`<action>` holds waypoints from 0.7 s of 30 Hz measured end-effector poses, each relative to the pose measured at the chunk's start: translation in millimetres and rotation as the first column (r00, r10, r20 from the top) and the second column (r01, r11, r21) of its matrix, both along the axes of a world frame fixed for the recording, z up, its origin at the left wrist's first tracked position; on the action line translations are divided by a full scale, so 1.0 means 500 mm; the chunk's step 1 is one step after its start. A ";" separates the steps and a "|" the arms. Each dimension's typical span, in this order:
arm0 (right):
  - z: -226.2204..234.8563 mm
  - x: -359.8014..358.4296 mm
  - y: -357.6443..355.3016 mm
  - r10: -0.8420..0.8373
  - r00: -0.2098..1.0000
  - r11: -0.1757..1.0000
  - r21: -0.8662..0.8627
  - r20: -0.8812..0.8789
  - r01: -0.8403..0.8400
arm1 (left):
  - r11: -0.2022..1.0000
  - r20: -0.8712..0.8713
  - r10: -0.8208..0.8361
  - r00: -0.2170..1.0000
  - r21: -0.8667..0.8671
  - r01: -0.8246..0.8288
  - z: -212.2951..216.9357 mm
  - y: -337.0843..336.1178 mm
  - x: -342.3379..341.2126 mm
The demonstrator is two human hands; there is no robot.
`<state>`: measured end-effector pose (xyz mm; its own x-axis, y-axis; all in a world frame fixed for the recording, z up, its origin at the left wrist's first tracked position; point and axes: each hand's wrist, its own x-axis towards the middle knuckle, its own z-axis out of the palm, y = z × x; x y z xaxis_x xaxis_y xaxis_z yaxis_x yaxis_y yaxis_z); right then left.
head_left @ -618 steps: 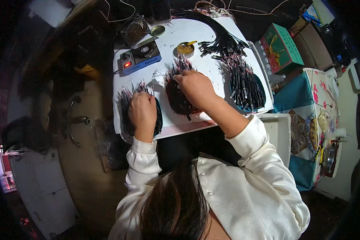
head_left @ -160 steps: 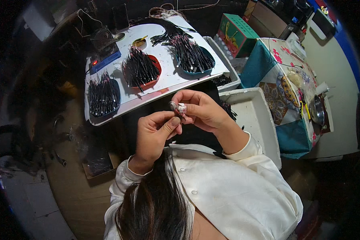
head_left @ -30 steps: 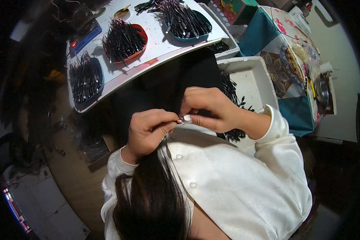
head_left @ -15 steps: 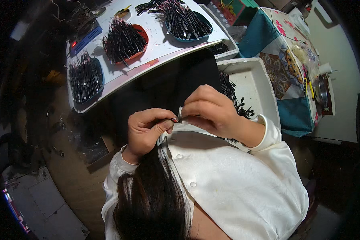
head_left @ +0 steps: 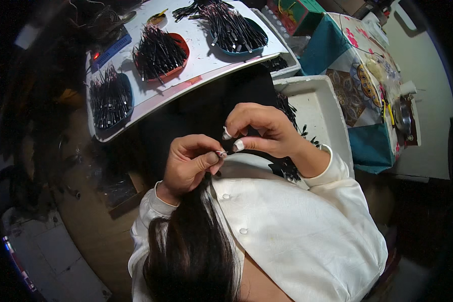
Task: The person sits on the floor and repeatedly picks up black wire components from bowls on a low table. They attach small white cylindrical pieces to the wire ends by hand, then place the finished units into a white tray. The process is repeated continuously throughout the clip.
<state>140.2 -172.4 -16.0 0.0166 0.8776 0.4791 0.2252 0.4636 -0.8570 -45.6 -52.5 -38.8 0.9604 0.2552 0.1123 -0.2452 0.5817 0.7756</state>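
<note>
The left hand has its thumb and forefinger closed on a small wire end, reddish and pale at the tip, held in front of the white shirt, with its tip toward the right. Just right of it, the right hand holds its thumb and forefinger apart with a small gap between, white wraps on both tips; whether these fingers touch the wire I cannot tell. Beyond the hands, on the white tabletop, black cables stand bunched in three trays: a dark blue tray at the near left, a red tray in the middle and a blue tray at the far right. A blue device with a lit red light sits at the left edge, and a small round tin lies beyond the red tray. Right of the tabletop, a white foam box has more black cables along its left side. Farther right, a cloth-covered table carries a metal bowl.
</note>
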 end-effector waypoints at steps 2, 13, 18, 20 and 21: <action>-0.001 -0.001 0.013 0.022 0.998 0.994 0.101 0.064 -0.028 | 0.994 -0.004 -0.026 1.000 -0.106 0.026 -0.005 -0.001 0.002; -0.022 -0.026 0.020 -0.008 0.990 0.999 -0.042 -0.143 0.002 | 0.950 -0.151 0.137 0.979 0.301 -0.086 0.028 0.022 -0.008; -0.027 0.007 0.039 0.014 0.981 0.996 -0.085 -0.192 -0.030 | 0.940 -0.202 0.163 0.966 0.328 -0.090 0.042 0.045 0.003; -0.025 0.021 0.057 0.040 0.989 0.999 -0.012 -0.144 -0.042 | 0.961 -0.202 0.160 0.966 0.255 -0.105 0.040 0.055 0.017; -0.024 0.027 0.068 0.041 0.994 0.998 0.051 -0.097 -0.037 | 0.966 -0.229 0.157 0.961 0.238 -0.101 0.040 0.060 0.022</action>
<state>153.5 -138.6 -28.1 0.0317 0.8538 0.5197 0.1225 0.5127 -0.8498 -34.7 -22.3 -18.8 0.9258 0.3743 -0.0529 -0.0944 0.3644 0.9264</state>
